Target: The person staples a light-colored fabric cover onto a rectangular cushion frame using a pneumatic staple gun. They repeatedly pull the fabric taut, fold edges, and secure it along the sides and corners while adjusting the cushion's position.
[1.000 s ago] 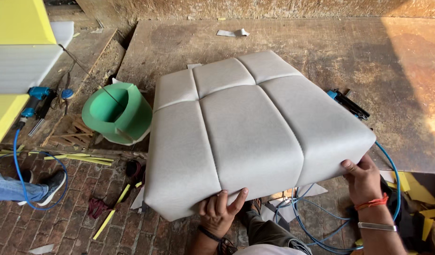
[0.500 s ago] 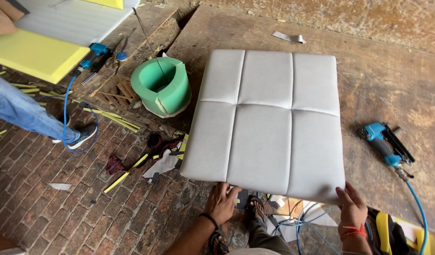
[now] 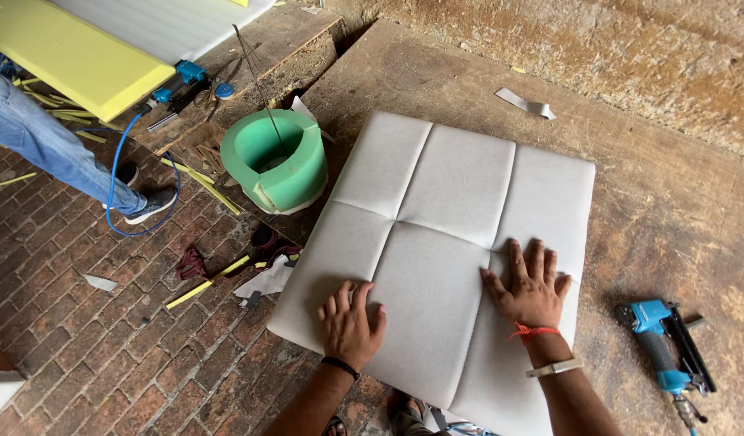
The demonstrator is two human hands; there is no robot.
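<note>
Both hands flat, palms down, fingers spread, on the white tufted cushion panel (image 3: 436,242), pinching nothing. Left hand (image 3: 349,319) sits on the near left panel, lower centre of frame; right hand (image 3: 532,287) is on the near right panel, right over a seam. The cushion lies on the rough wooden desk (image 3: 654,202), mid-frame, rotated a bit, with its near left corner hanging off the desk edge over the brick floor (image 3: 105,339).

Risks as I judge them:
- That overhang. If I lean weight on the left hand, the cushion could tip or slide off toward the bricks.
- The desk surface looks gritty and stained; dragging the cushion across it could scuff or dirty the pale cover.
- Blue nail gun (image 3: 666,347) lies just right of the right forearm, lower right of frame. A careless elbow could knock it, and its hose could snag.
- Green foam ring (image 3: 276,160) with a thin rod standing in it sits at the cushion's upper left edge; pushing the cushion that way would bump it.
- Another person's leg in jeans (image 3: 49,145), upper left, stands by a blue hose (image 3: 113,178) on the floor: trip risk.
</note>
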